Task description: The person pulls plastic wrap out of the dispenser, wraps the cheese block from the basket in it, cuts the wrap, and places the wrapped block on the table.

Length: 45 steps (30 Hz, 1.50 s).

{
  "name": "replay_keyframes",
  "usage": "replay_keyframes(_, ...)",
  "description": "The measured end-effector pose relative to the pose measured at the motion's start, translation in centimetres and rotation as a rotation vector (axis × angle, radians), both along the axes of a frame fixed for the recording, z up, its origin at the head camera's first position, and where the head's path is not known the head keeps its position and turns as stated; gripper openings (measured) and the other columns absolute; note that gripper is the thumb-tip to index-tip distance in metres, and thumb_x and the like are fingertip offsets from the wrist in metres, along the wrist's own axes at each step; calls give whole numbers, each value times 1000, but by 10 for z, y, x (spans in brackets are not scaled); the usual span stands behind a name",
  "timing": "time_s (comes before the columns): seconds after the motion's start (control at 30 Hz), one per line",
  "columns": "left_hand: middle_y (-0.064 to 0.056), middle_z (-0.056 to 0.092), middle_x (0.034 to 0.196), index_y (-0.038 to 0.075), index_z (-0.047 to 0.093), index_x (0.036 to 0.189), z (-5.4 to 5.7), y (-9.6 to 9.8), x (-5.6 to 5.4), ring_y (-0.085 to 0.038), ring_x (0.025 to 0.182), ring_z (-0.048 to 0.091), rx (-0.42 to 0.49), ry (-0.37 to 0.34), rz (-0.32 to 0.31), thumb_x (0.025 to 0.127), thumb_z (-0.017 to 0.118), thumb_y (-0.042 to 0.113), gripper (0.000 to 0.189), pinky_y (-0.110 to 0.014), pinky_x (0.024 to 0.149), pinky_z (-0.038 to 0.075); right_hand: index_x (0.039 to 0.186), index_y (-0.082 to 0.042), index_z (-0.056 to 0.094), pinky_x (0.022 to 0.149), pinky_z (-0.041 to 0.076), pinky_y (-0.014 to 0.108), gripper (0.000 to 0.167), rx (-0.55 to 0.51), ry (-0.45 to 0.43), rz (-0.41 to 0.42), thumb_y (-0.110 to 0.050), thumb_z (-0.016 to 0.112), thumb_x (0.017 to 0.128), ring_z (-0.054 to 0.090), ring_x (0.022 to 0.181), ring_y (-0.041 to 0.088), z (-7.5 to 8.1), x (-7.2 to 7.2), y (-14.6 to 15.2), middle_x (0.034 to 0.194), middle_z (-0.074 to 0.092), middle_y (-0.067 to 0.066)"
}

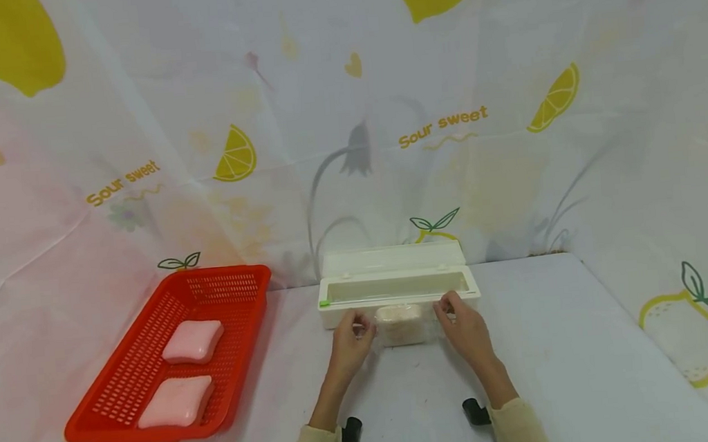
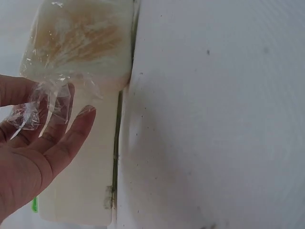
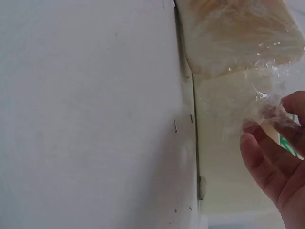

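A pale, cushion-shaped block wrapped in clear film sits at the front of a white cling film dispenser. Through the wrap, the block's face looks brownish in both wrist views. At the block's left, my left hand pinches a gathered end of the cling film between thumb and fingers. Opposite it, my right hand pinches the film's other bunched end. Neither hand grips the block itself. The dispenser's lid stands raised at the back, and a green slider shows at its left end.
To the left stands a red perforated basket holding two pink cushion-shaped blocks, the upper one and the lower one. A lemon-printed cloth hangs behind the white table. Black wrist-mounted pieces sit by both sleeves.
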<state>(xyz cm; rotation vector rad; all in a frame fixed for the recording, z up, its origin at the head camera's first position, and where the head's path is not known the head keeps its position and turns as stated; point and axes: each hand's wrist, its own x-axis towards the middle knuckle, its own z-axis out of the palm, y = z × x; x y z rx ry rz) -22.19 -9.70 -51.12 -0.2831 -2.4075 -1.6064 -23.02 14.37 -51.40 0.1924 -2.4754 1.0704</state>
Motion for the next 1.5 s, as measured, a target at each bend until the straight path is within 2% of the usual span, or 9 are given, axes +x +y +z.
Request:
replay_keyframes(0.2, -4, 58, 89, 6, 56, 94, 0, 4, -1, -19, 86, 60, 4, 46, 13, 85, 68, -8, 20, -32, 78, 53, 96, -14, 60, 70, 57, 40, 13, -177, -15, 99, -4, 66, 92, 71, 84, 27, -7, 3, -3, 93, 70, 3)
replay_keyframes(0.4, -3, 60, 90, 6, 61, 93, -2, 5, -2, -21, 90, 61, 20, 47, 22, 83, 67, -10, 20, -33, 79, 53, 103, -12, 68, 65, 55, 30, 23, -259, -46, 232, 3, 67, 86, 70, 87, 26, -7, 9, -1, 98, 69, 2)
replay_keyframes(0.57, -4, 60, 91, 5, 62, 93, -3, 5, -4, -21, 91, 60, 14, 54, 18, 83, 66, -12, 20, -33, 79, 54, 110, -13, 64, 67, 54, 30, 36, -267, -157, 284, 4, 70, 78, 66, 96, 28, -6, 11, 1, 105, 66, 4)
replay_keyframes(0.73, -6, 59, 92, 3, 62, 90, -5, 6, -7, -23, 92, 59, 28, 72, -6, 83, 64, -15, 19, -32, 78, 54, 102, -11, 60, 63, 54, 29, 33, -240, -123, 312, 6, 73, 77, 63, 90, 24, -8, 11, -1, 100, 62, 4)
replay_keyframes(0.93, -6, 61, 97, 4, 64, 94, -7, 8, -8, -22, 95, 59, 70, 22, -26, 86, 63, -12, 18, -31, 80, 53, 93, -12, 61, 66, 54, 32, 29, -221, -25, 310, 11, 72, 79, 62, 86, 18, -13, 11, -7, 93, 62, -1)
replay_keyframes(1.17, -6, 58, 112, 6, 60, 110, -7, 0, -6, -23, 109, 54, 95, -124, -147, 89, 64, -2, 22, -43, 92, 46, 96, -12, 63, 74, 54, 37, 28, -218, -65, 244, 9, 72, 80, 63, 94, 22, -14, 12, -11, 96, 63, -1)
replay_keyframes(1.27, -7, 57, 114, 7, 59, 111, -7, -1, -6, -23, 106, 55, 101, -153, -182, 86, 64, -6, 29, -41, 85, 49, 97, -10, 63, 70, 54, 35, 28, -217, -77, 227, 9, 70, 79, 63, 96, 26, -13, 12, -10, 97, 63, 2)
replay_keyframes(1.4, -8, 58, 108, 6, 61, 103, -11, 1, -9, -21, 94, 60, 114, -133, -163, 83, 61, -14, 28, -31, 72, 53, 97, -10, 61, 67, 54, 31, 27, -203, -98, 220, 10, 68, 79, 62, 95, 26, -13, 12, -11, 98, 62, 4)
replay_keyframes(1.5, -7, 61, 103, 5, 63, 97, -13, 5, -10, -21, 95, 60, 112, -107, -124, 80, 63, -17, 27, -28, 74, 51, 97, -11, 59, 66, 54, 28, 29, -190, -131, 219, 10, 67, 80, 59, 92, 22, -15, 11, -12, 97, 59, 3)
